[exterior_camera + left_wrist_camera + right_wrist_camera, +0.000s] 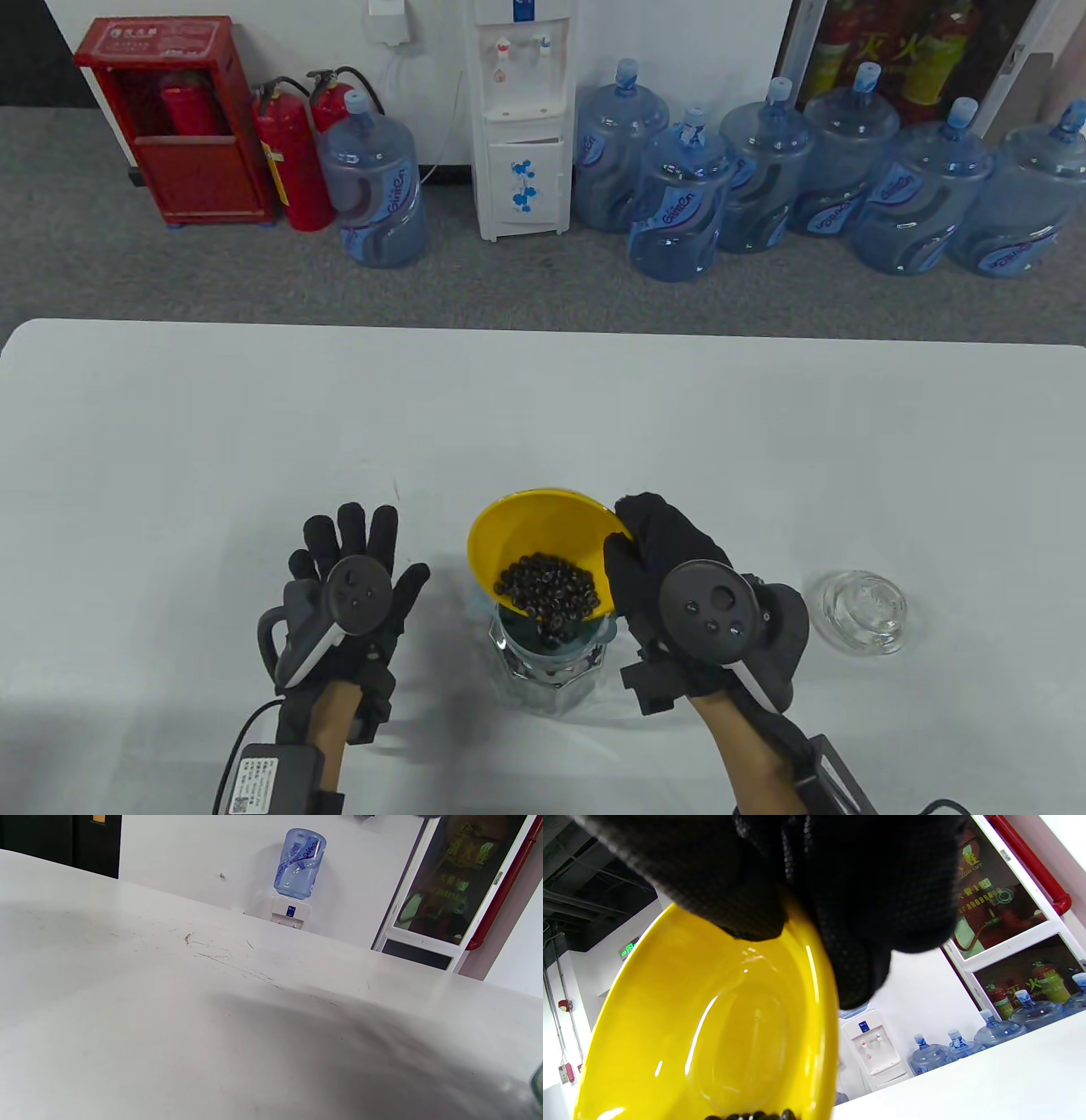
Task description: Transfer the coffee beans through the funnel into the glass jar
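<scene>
My right hand point(632, 543) grips the right rim of a yellow bowl point(526, 531) and holds it tilted toward me. Dark coffee beans point(550, 590) are piled at the bowl's low edge, above a dark green funnel point(567, 641) that sits in the mouth of a glass jar point(543, 679). Beans show inside the jar. In the right wrist view my gloved fingers point(840, 912) clamp the bowl's rim point(823, 993), with a few beans point(755, 1115) at the bottom edge. My left hand point(352, 560) lies flat on the table left of the jar, fingers spread, holding nothing.
A glass lid point(864, 611) lies on the white table point(543, 407) to the right of my right hand. Beyond the table's far edge stand water bottles, a dispenser point(522, 119) and fire extinguishers. The left wrist view shows bare tabletop point(212, 1005).
</scene>
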The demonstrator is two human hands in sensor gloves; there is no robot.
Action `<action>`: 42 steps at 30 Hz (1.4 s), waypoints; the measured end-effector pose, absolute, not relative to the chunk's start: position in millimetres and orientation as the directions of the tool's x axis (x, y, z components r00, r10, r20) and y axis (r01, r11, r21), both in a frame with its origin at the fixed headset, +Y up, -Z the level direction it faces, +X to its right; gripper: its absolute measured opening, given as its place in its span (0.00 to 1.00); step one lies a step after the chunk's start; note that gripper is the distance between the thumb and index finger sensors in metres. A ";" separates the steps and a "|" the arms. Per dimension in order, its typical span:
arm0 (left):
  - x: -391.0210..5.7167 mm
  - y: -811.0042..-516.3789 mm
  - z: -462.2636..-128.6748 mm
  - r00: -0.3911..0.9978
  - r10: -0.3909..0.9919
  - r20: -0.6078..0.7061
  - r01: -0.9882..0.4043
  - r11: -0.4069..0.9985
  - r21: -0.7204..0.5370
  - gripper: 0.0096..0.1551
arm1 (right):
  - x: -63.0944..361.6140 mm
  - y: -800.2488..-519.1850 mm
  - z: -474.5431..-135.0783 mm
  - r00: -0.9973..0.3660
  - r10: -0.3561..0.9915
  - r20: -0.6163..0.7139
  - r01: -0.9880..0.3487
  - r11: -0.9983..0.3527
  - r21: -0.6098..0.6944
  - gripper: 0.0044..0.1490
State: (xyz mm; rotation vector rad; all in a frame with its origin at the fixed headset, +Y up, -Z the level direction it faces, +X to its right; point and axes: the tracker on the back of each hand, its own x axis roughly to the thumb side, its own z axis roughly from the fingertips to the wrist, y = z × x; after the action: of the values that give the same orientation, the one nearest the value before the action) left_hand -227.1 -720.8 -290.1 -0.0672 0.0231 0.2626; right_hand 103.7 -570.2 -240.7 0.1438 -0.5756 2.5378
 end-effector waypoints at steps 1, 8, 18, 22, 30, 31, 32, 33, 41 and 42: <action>-227.1 -720.8 -290.1 0.965 0.259 -0.032 -0.261 0.963 -0.064 0.43 | 104.0 -570.1 -240.6 -0.855 0.473 0.212 -0.519 -0.769 -0.374 0.26; -226.9 -720.6 -290.2 0.966 0.258 -0.031 -0.259 0.963 -0.067 0.43 | 103.5 -569.4 -238.9 -0.860 0.463 0.216 -0.511 -0.765 -0.393 0.25; -227.4 -720.4 -290.2 0.966 0.257 -0.034 -0.259 0.964 -0.067 0.43 | 99.0 -566.2 -237.0 -0.865 0.439 0.242 -0.502 -0.753 -0.425 0.25; -227.8 -720.3 -290.0 0.965 0.259 -0.035 -0.261 0.963 -0.067 0.43 | 97.6 -564.9 -234.6 -0.868 0.423 0.260 -0.496 -0.741 -0.453 0.24; -227.8 -720.2 -289.9 0.966 0.257 -0.037 -0.260 0.963 -0.072 0.43 | 96.9 -563.4 -231.9 -0.866 0.403 0.296 -0.499 -0.725 -0.475 0.23; -228.0 -720.2 -289.9 0.965 0.258 -0.038 -0.260 0.963 -0.071 0.43 | 97.2 -562.8 -231.8 -0.863 0.405 0.301 -0.504 -0.721 -0.475 0.22; -228.0 -720.3 -289.8 0.965 0.258 -0.038 -0.260 0.963 -0.072 0.43 | 97.7 -562.3 -231.2 -0.860 0.411 0.304 -0.511 -0.712 -0.482 0.22; -228.2 -720.5 -289.7 0.965 0.258 -0.040 -0.260 0.963 -0.075 0.43 | 98.5 -561.1 -231.4 -0.856 0.414 0.310 -0.517 -0.705 -0.486 0.22; -229.2 -720.8 -289.2 0.964 0.263 -0.048 -0.266 0.961 -0.082 0.44 | 140.2 -550.3 -248.1 -0.781 0.592 0.198 -0.590 -0.598 -0.542 0.25; -229.3 -720.9 -289.2 0.964 0.262 -0.049 -0.266 0.960 -0.084 0.44 | 147.1 -551.5 -251.8 -0.771 0.612 0.173 -0.592 -0.591 -0.548 0.25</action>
State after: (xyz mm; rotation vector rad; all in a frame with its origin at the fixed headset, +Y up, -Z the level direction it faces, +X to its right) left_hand -229.3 -720.9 -289.2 -0.0899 0.0373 0.2677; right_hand 147.1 -551.5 -251.8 -0.0439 -0.7842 2.3236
